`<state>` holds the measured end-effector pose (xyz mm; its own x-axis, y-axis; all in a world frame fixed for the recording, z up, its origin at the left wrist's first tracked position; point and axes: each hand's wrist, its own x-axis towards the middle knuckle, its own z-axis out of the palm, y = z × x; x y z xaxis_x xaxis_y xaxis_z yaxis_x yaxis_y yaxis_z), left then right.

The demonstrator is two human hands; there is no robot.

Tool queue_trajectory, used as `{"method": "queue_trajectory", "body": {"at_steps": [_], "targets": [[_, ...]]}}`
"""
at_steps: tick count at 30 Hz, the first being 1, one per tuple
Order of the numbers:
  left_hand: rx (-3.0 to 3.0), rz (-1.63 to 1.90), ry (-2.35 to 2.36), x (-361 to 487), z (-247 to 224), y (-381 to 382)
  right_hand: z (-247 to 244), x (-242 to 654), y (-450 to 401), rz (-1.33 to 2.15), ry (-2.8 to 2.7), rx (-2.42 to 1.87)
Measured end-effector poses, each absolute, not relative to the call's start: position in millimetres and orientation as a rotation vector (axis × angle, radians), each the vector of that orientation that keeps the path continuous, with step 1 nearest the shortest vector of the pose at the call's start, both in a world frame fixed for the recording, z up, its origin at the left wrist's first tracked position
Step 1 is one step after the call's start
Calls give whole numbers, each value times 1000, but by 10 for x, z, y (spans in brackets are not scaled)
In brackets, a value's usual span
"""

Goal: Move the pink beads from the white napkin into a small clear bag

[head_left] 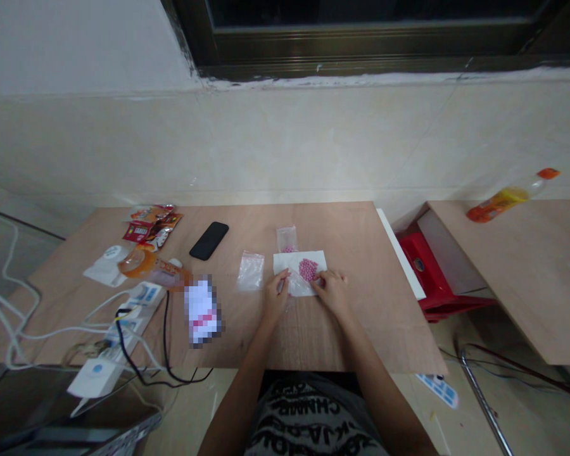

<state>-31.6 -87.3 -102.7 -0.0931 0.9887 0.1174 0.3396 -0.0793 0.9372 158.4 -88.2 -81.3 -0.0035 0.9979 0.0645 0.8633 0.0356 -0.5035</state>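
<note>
While left fingers (282, 275) pinch a clear bag (296, 285), pink beads (308, 269) lie beside right fingers (322, 275), their grip unclear.

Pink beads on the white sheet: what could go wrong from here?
The pink beads lie loose on a white sheet with no raised rim visible, so a nudge from the right hand beside them might scatter some across the table.

The clear bag by the left hand looks limp and could fold or slip.

The orange bottle sits near the power strip; a spill could wet it.
</note>
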Motion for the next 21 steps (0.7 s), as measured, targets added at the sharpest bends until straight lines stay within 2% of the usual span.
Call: {"method": "queue_trajectory", "body": {"at_steps": [12, 21], "targets": [[1343, 1217, 1486, -330, -1034, -879, -770, 1587, -914, 456, -1919, -1867], [1332, 1224, 1469, -315, -1005, -888, -714, 1528, -887, 588, -1791, -1795]]}}
